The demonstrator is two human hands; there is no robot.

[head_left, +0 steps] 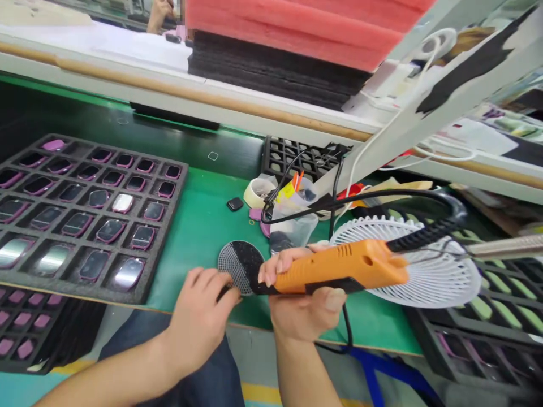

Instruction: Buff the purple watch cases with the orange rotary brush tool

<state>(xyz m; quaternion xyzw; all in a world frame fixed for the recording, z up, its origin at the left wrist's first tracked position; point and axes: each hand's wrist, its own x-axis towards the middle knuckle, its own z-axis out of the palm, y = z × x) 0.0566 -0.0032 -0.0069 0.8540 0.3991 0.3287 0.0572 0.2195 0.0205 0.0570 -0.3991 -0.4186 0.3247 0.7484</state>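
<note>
My right hand (303, 314) is wrapped round an orange corded hand tool (335, 268) with a dark front end pointing left; a thick black cord leaves its rear. What kind of tool it is does not show clearly. Close to the tool's front, my left hand (203, 316) has its fingers curled and pinched together; a small dark thing shows between them, too hidden to name. Just beyond these fingertips lies a round disc (237, 257), part perforated grey and part black, on the green mat (195, 226).
On the left, a grey foam tray (165, 226) holds several watch-like pieces with purple frames. A tape roll (257, 192), a black square piece (235, 204) and a clear plastic cup (294, 229) stand behind. A white fan guard (449, 277) and more trays are at right.
</note>
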